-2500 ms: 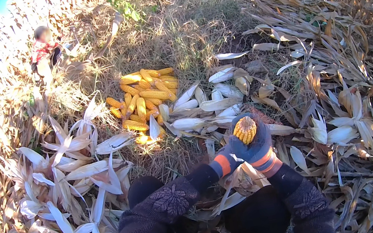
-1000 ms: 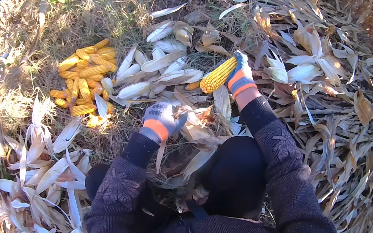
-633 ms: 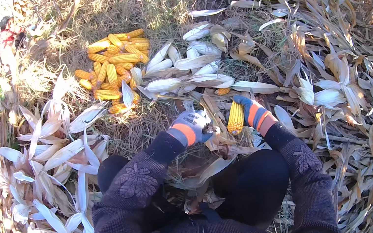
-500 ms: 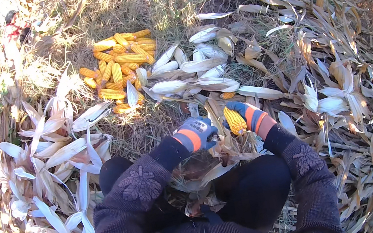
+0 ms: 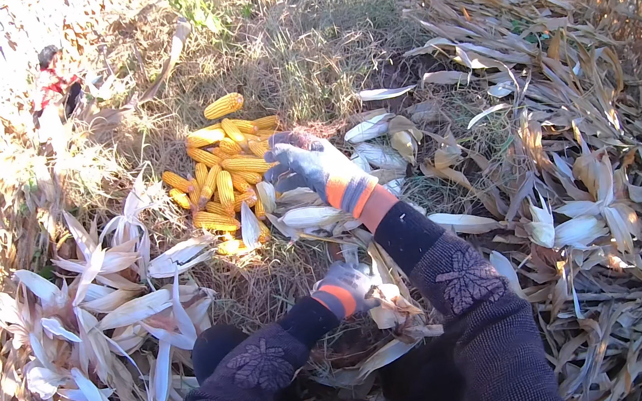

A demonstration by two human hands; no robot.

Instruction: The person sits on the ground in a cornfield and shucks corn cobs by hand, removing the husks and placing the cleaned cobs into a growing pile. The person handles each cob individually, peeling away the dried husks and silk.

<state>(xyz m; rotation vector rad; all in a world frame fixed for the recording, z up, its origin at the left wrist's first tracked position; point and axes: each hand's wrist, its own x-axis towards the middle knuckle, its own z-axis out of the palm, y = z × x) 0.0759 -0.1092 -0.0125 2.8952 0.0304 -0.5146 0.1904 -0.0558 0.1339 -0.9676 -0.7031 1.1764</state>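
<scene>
My right hand (image 5: pixel 306 164), in a grey glove with an orange band, stretches forward at the right side of a pile of yellow corn ears (image 5: pixel 224 187). Its fingers are apart and hold nothing. One bare corn ear (image 5: pixel 223 105) shows just beyond the pile's far edge; whether it is in the air or lying down I cannot tell. Close to my body, my left hand (image 5: pixel 346 286) is closed on a dry corn husk (image 5: pixel 392 308), its fingertips partly hidden. Corn ears still in pale husks (image 5: pixel 311 218) lie beneath and beside my right forearm.
Loose pale husks (image 5: pixel 112 306) heap up at the left. Dry stalks and leaves (image 5: pixel 595 195) cover the right side. Dry grass (image 5: pixel 317 29) lies beyond the pile. A person in red (image 5: pixel 52 89) is at the far left.
My right hand has swung forward and left and let go of the bare corn ear, now beyond the pile. My left hand stays near the husk. The view has tilted up.
</scene>
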